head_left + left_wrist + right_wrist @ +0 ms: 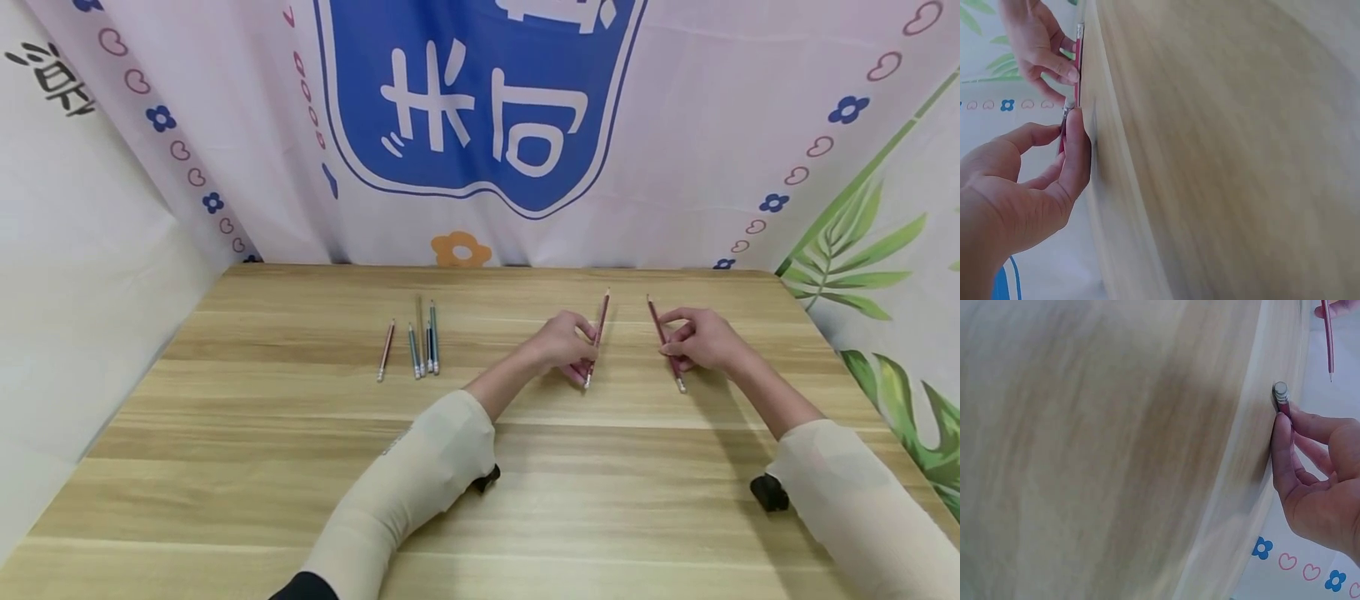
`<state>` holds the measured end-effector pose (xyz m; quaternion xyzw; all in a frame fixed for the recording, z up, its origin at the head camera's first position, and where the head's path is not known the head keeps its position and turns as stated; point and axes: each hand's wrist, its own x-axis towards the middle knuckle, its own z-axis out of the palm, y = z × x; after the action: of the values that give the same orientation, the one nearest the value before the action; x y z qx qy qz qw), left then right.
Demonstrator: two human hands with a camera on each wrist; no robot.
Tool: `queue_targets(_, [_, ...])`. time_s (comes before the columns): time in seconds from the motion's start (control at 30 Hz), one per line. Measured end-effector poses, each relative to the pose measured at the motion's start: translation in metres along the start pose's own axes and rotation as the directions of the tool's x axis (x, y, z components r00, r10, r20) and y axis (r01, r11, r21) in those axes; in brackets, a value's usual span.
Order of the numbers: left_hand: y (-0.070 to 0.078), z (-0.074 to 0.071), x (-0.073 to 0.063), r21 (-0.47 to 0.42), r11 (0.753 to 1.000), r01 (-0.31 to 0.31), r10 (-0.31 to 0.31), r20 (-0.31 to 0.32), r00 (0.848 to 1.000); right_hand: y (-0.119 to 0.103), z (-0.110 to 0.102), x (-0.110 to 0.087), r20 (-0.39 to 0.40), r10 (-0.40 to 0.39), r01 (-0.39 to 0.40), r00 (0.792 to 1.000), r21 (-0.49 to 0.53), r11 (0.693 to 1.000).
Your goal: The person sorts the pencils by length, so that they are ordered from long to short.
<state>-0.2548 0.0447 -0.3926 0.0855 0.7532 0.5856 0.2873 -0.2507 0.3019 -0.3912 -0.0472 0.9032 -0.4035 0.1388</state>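
Observation:
My left hand (567, 345) pinches a dark red pencil (602, 318) between thumb and fingers. Its sharpened tip points to the back of the table and its white eraser end toward me. To the right, my right hand (703, 340) pinches a second red pencil (655, 318), tilted the other way, its eraser end near the front. The two pencils stand apart, their tips closer together than their eraser ends. In the right wrist view, the metal band and eraser (1281, 392) of the right pencil stick out past the thumb.
Left of my hands, a group of several blue-green, dark and tan pencils (412, 350) lies side by side on the wooden table (225, 433). A pink-red pencil (386, 350) lies apart at their left. A printed curtain (247, 125) hangs behind the table's back edge.

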Motion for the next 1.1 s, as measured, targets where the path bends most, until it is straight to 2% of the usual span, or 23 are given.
queue_targets(0.37, [0.002,0.016,0.008,-0.034,0.999,0.0,0.0,-0.012,1.0,0.001,0.0,0.001,0.003,0.016,-0.016,1.0,0.006,1.0])
queue_targets(0.87, [0.009,0.036,0.019,-0.133,0.991,0.01,-0.023,-0.095,0.995,0.001,-0.001,0.0,-0.003,0.012,-0.012,1.0,0.006,1.0])
queue_targets(1.1, [0.011,0.045,0.022,-0.13,0.991,-0.005,-0.016,-0.155,0.988,0.003,-0.001,0.002,-0.005,0.006,-0.006,1.0,0.006,1.0])
